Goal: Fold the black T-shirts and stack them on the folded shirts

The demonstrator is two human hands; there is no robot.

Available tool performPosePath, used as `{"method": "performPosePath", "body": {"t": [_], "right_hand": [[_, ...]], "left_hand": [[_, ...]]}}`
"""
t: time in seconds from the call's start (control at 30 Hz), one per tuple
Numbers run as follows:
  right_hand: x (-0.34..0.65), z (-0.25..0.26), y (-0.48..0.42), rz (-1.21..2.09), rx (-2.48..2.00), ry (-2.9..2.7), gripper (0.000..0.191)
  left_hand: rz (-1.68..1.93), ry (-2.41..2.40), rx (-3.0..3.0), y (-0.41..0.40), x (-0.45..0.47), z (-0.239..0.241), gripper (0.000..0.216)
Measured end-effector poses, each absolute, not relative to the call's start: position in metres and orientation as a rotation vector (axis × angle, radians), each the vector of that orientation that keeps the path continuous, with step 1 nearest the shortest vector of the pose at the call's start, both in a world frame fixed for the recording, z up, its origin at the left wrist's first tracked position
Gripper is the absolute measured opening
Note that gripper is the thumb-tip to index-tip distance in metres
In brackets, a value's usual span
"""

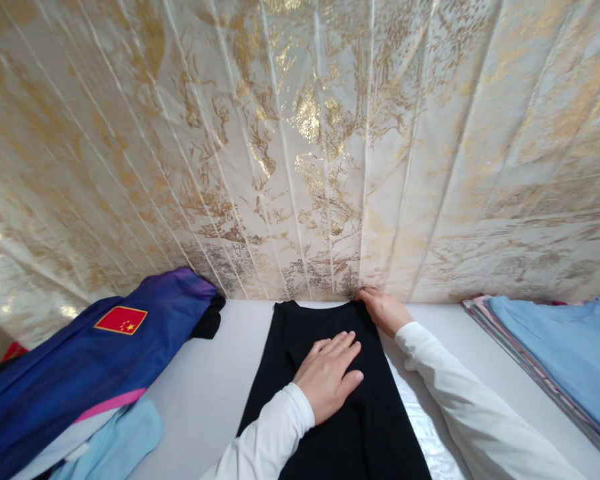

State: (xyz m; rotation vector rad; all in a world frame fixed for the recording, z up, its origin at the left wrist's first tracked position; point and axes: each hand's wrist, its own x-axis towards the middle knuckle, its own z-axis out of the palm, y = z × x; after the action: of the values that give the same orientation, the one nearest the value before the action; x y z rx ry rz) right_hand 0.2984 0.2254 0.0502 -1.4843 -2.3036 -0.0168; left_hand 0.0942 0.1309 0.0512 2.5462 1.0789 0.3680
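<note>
A black garment, seemingly a shirt with a wide neckline at its far end, lies spread flat in front of me. My left hand rests on the middle of it, palm down with fingers stretched out. At the garment's far right corner, beside the neckline, is my right hand. Its fingers are closed around the black fabric at that shoulder, and the fingertips are partly hidden. Both of my arms are in white sleeves.
A blue jersey with a red flag patch lies on other clothes at the left. Several folded garments, a light blue shirt on top, are stacked at the right. A gold-patterned curtain hangs behind the white table surface.
</note>
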Motion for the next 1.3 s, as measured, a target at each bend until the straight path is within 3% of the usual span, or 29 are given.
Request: {"method": "performPosePath", "body": {"t": [0.17, 0.37, 0.53, 0.7, 0.9, 0.97, 1.13, 1.23, 1.3], "right_hand": [[0.27, 0.051, 0.186, 0.037, -1.394, -2.235, 0.045], [0.253, 0.004, 0.155, 0.349, -1.229, -1.971, 0.051], [0.253, -0.001, 0.155, 0.151, -1.381, -2.156, 0.047], [0.244, 0.011, 0.148, 0.044, -1.603, -2.236, 0.066], [0.243, 0.018, 0.15, 0.088, -1.723, -2.333, 0.072], [0.243, 0.021, 0.151, 0.118, -1.762, -2.365, 0.075], [0.243, 0.021, 0.151, 0.097, -1.767, -2.358, 0.077], [0.243, 0.02, 0.15, 0.086, -1.758, -2.35, 0.077], [0.243, 0.02, 0.15, 0.08, -1.752, -2.349, 0.076]], "left_hand": [[0.393, 1.054, 2.63, 0.134, 0.093, 0.048, 0.048], [0.369, 1.083, 2.666, 0.132, 0.09, 0.047, 0.049], [0.227, 1.216, 2.652, 0.126, 0.072, 0.051, 0.063], [0.0, 1.478, 2.55, 0.118, 0.047, 0.058, 0.073], [0.01, 1.597, 2.486, 0.107, 0.037, 0.062, 0.082], [0.161, 1.545, 2.517, 0.103, 0.033, 0.066, 0.074], [0.545, 1.26, 2.554, 0.089, 0.023, 0.071, 0.019], [0.58, 1.247, 2.529, 0.086, 0.027, 0.069, 0.011], [0.572, 1.272, 2.525, 0.086, 0.033, 0.068, 0.022]]}}
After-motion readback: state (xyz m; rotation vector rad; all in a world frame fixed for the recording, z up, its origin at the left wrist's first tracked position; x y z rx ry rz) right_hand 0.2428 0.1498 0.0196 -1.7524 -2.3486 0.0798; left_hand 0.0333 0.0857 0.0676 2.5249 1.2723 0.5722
